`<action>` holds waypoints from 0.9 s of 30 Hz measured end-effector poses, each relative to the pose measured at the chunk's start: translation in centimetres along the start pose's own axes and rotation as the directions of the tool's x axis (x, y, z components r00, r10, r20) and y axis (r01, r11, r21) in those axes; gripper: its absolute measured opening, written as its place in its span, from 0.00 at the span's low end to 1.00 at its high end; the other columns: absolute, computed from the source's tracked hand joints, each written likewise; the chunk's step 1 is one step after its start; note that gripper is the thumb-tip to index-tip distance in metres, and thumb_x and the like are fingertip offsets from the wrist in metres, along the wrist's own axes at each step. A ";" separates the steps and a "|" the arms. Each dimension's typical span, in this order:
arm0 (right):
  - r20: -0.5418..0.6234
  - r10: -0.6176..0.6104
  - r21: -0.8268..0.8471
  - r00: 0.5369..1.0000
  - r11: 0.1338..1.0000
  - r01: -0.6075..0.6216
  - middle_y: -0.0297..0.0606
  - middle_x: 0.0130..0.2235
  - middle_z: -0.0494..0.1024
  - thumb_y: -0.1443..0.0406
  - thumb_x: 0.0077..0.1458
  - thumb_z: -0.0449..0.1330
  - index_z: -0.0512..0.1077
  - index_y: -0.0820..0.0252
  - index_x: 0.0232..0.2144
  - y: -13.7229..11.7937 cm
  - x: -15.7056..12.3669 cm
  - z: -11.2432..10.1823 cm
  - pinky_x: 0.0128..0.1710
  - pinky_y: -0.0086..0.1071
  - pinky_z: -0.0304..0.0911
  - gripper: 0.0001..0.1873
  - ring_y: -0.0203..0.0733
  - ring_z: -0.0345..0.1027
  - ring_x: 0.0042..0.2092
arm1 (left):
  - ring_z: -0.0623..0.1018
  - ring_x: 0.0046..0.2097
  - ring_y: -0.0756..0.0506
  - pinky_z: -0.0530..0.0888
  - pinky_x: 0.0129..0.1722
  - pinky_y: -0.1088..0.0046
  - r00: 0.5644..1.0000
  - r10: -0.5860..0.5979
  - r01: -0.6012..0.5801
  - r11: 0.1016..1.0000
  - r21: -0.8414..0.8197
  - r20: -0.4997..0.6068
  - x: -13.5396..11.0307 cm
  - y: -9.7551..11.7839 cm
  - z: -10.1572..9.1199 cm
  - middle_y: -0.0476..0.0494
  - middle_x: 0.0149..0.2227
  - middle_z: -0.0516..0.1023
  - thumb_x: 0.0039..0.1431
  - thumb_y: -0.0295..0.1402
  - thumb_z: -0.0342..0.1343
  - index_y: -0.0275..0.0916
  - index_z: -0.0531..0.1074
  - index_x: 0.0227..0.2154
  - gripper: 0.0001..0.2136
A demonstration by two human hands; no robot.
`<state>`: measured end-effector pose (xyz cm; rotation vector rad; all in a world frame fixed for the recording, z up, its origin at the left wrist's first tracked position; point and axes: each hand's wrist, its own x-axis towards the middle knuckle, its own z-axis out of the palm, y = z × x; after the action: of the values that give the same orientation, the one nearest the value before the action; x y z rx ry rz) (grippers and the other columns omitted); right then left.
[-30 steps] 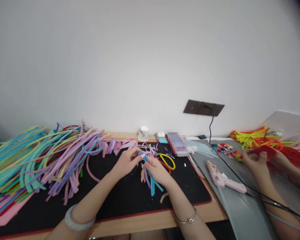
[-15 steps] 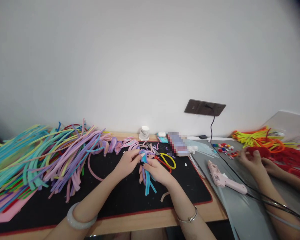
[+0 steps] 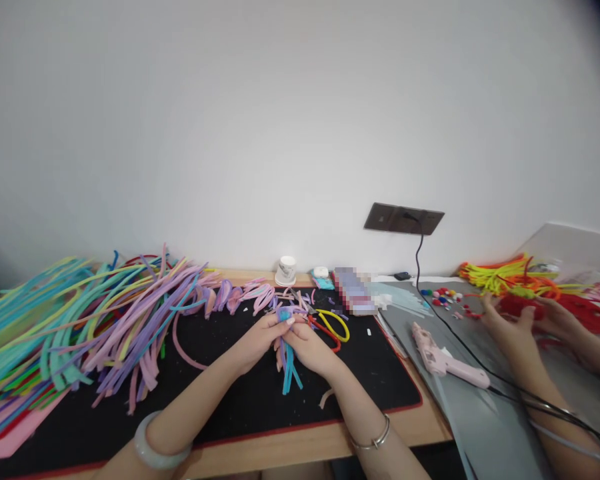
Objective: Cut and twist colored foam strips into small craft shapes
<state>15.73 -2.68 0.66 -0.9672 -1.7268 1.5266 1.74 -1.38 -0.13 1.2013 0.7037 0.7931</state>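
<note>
Both of my hands meet over the middle of the black mat (image 3: 220,400), closed on one bundle of blue and purple pipe cleaners (image 3: 289,370). My left hand (image 3: 260,337) pinches its upper part from the left. From the right, my right hand (image 3: 313,347) wraps round the same bundle, thumb near the left fingers. Loose blue ends hang below the hands, and purple loops stick out above them. My fingers hide the centre of the bundle. Just right of my right hand lie pliers with red and yellow handles (image 3: 337,327).
A large heap of pastel pipe cleaners (image 3: 130,320) covers the left side. Behind my hands are finished-looking pink and purple twisted pieces (image 3: 225,295) and a white cup (image 3: 286,270). At right lie a pink glue gun (image 3: 447,360) with its cord and a co-worker's hands (image 3: 520,327) holding something red.
My hands have drawn closer together round the bundle, the right fingers now wrapped further over it. The co-worker's hands have turned the red piece, showing green on top. The view has shifted slightly.
</note>
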 end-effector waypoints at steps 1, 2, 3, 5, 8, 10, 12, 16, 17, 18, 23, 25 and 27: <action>0.007 0.005 -0.010 1.000 1.000 -0.005 0.34 0.19 0.70 0.50 0.59 0.49 0.70 0.64 0.29 0.0 0.0 0.0 0.26 0.29 0.64 0.23 0.36 0.67 0.23 | 0.70 0.15 0.50 0.63 0.14 0.77 1.000 -0.006 0.006 1.000 -0.012 -0.009 0.0 0.1 -0.1 0.52 0.15 0.67 0.55 0.48 0.54 0.33 0.71 0.43 0.22; 0.018 0.015 -0.017 1.000 1.000 -0.015 0.34 0.20 0.71 0.52 0.59 0.49 0.70 0.63 0.29 -0.1 -0.1 0.0 0.27 0.30 0.64 0.21 0.37 0.68 0.24 | 0.70 0.16 0.50 0.63 0.14 0.78 1.000 -0.001 0.000 1.000 -0.022 -0.026 0.1 0.2 -0.2 0.51 0.16 0.69 0.54 0.48 0.55 0.33 0.71 0.41 0.21; 0.029 0.024 -0.022 0.999 0.999 -0.024 0.35 0.21 0.72 0.53 0.58 0.50 0.70 0.63 0.29 -0.1 -0.1 -0.1 0.28 0.30 0.65 0.20 0.37 0.69 0.25 | 0.71 0.17 0.50 0.63 0.15 0.78 0.999 0.014 -0.016 0.999 -0.035 -0.051 0.1 0.4 -0.3 0.50 0.18 0.70 0.54 0.47 0.55 0.33 0.72 0.38 0.19; 0.010 0.007 -0.058 1.000 0.998 -0.006 0.36 0.23 0.73 0.54 0.58 0.52 0.68 0.62 0.27 -0.2 -0.2 -0.5 0.30 0.32 0.65 0.18 0.38 0.69 0.26 | 0.73 0.22 0.50 0.67 0.20 0.76 0.990 0.064 -0.075 0.994 -0.081 -0.127 0.2 0.9 -0.6 0.47 0.23 0.73 0.54 0.47 0.56 0.34 0.71 0.32 0.17; -0.220 -0.118 -0.187 0.968 0.979 0.077 0.37 0.25 0.72 0.54 0.59 0.50 0.67 0.61 0.24 -0.3 -0.2 -1.4 0.30 0.32 0.63 0.19 0.38 0.67 0.27 | 0.75 0.28 0.48 0.72 0.30 0.71 0.957 0.132 -0.166 0.980 -0.114 -0.259 0.3 1.5 -0.9 0.48 0.25 0.73 0.53 0.46 0.56 0.36 0.68 0.29 0.16; -0.388 -0.188 -0.253 0.902 0.963 0.092 0.36 0.24 0.71 0.54 0.59 0.49 0.66 0.61 0.26 -0.4 -0.1 -1.9 0.27 0.30 0.61 0.18 0.37 0.65 0.25 | 0.73 0.25 0.50 0.71 0.31 0.72 0.943 0.151 -0.190 0.976 -0.106 -0.295 0.2 1.7 -0.8 0.52 0.21 0.69 0.53 0.46 0.56 0.37 0.66 0.28 0.15; -0.438 -0.214 -0.262 0.873 0.960 0.103 0.33 0.23 0.69 0.55 0.59 0.50 0.64 0.60 0.28 -0.4 -0.1 -2.1 0.25 0.29 0.58 0.15 0.35 0.62 0.23 | 0.67 0.20 0.53 0.70 0.27 0.74 0.966 0.105 -0.140 0.980 -0.140 -0.236 0.1 1.6 -0.5 0.58 0.16 0.61 0.53 0.46 0.56 0.38 0.64 0.27 0.15; -0.359 -0.237 -0.275 0.903 0.951 0.140 0.30 0.22 0.66 0.56 0.60 0.50 0.62 0.58 0.30 -0.1 -0.1 -2.0 0.23 0.27 0.53 0.12 0.33 0.57 0.21 | 0.53 0.15 0.58 0.62 0.18 0.80 0.990 -0.134 0.139 0.973 -0.181 0.042 -0.1 1.2 0.1 0.61 0.16 0.54 0.53 0.45 0.57 0.39 0.61 0.27 0.16; -0.346 -0.242 -0.295 0.906 0.945 0.140 0.30 0.22 0.66 0.57 0.60 0.49 0.62 0.58 0.29 0.0 -0.1 -2.0 0.23 0.27 0.53 0.12 0.33 0.56 0.21 | 0.52 0.15 0.58 0.60 0.17 0.81 0.979 -0.180 0.194 0.967 -0.164 0.099 -0.2 1.1 0.1 0.61 0.16 0.54 0.52 0.45 0.57 0.39 0.61 0.27 0.16; -0.337 -0.246 -0.319 0.909 0.938 0.136 0.30 0.22 0.66 0.58 0.60 0.49 0.62 0.58 0.28 0.1 0.0 -2.0 0.24 0.28 0.52 0.13 0.33 0.56 0.22 | 0.51 0.15 0.59 0.59 0.16 0.81 0.967 -0.212 0.232 0.962 -0.147 0.139 -0.2 1.1 0.1 0.62 0.17 0.54 0.52 0.46 0.57 0.39 0.61 0.28 0.16; -0.282 -0.273 -0.410 0.920 0.901 0.141 0.31 0.22 0.66 0.60 0.61 0.48 0.63 0.59 0.24 -0.1 -0.1 -2.2 0.27 0.28 0.52 0.15 0.34 0.56 0.25 | 0.49 0.16 0.59 0.57 0.16 0.82 0.948 -0.271 0.287 0.955 -0.076 0.169 -0.5 1.6 -0.1 0.62 0.18 0.54 0.52 0.50 0.55 0.40 0.59 0.30 0.18; -0.273 -0.268 -0.413 0.924 0.900 0.139 0.31 0.21 0.65 0.60 0.60 0.49 0.62 0.60 0.22 -0.3 -0.1 -2.2 0.27 0.28 0.52 0.17 0.34 0.56 0.25 | 0.50 0.16 0.59 0.57 0.17 0.82 0.952 -0.259 0.269 0.962 -0.048 0.161 -0.7 1.7 0.0 0.61 0.19 0.55 0.53 0.50 0.54 0.40 0.60 0.30 0.18; -0.276 -0.241 -0.371 0.930 0.920 0.128 0.30 0.20 0.63 0.59 0.60 0.49 0.61 0.60 0.20 -0.3 0.0 -2.2 0.25 0.27 0.51 0.18 0.33 0.54 0.23 | 0.52 0.15 0.59 0.58 0.17 0.81 0.960 -0.233 0.242 0.970 -0.037 0.158 -0.7 1.5 0.1 0.60 0.19 0.57 0.54 0.50 0.53 0.39 0.60 0.30 0.18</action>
<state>17.54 -1.55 1.25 -1.1146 -1.8212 0.8989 1.23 -1.74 1.41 1.0897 0.6802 0.5116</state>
